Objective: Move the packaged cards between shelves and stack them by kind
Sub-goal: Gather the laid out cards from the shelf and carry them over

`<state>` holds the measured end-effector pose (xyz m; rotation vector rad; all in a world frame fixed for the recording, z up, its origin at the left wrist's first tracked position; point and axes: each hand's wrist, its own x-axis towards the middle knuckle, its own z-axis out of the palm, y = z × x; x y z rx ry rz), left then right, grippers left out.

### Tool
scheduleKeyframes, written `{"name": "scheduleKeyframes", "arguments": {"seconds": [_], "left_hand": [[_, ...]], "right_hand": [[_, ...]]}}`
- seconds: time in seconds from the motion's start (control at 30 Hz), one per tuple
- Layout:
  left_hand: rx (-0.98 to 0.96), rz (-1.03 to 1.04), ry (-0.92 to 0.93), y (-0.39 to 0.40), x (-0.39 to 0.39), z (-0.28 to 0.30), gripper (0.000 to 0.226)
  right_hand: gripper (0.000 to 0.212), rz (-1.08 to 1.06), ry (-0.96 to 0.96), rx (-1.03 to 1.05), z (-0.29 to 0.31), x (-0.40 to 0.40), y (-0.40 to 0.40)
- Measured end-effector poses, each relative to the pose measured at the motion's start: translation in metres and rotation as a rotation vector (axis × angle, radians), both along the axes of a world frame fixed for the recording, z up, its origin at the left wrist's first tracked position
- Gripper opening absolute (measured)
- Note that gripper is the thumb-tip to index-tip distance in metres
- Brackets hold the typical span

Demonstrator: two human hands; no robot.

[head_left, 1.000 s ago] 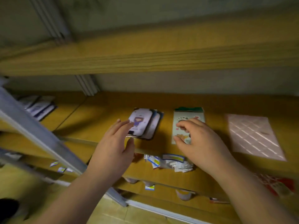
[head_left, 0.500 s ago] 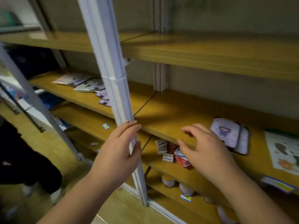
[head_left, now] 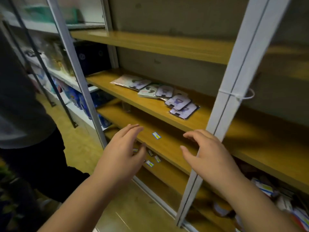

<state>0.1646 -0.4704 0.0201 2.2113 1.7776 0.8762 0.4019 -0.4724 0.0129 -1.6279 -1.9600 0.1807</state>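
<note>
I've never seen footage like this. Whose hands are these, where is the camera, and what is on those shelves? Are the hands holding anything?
There is no machine here: a person wears a camera on the head, so the one picture looks forward and down, as their own eyes would. The two bare hands are theirs. The left hand and the right hand both reach out with loose fingers in front of a wooden shelf. Neither holds anything.

On the shelf above lie the packaged cards, a loose row of flat packets, some overlapping. Several show a small purple figure; the print is too blurred to read. A small blue and yellow sticker sits on the shelf edge between the hands. Grey metal posts hold the shelves up. At the left edge stands another person in dark clothes.
</note>
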Motion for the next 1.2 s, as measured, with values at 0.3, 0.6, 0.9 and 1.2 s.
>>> {"name": "scheduleKeyframes", "arguments": {"seconds": [0.3,0.6,0.9,1.2], "left_hand": [[-0.049,-0.013,-0.023,0.068,-0.025,-0.017,0.058],[-0.060,-0.007,0.012,0.166,-0.057,-0.012,0.055],[-0.102,-0.001,-0.020,0.250,-0.078,-0.013,0.052],[-0.133,-0.024,-0.022,0.354,-0.116,-0.026,0.049]], "right_hand": [[0.039,-0.028,-0.047,-0.001,-0.012,-0.041,0.072],[0.040,-0.026,0.039,0.020,-0.014,-0.070,0.187],[0.034,-0.005,0.078,0.006,-0.009,-0.105,0.267],[0.037,-0.070,0.041,-0.035,-0.016,-0.126,0.326]]}}
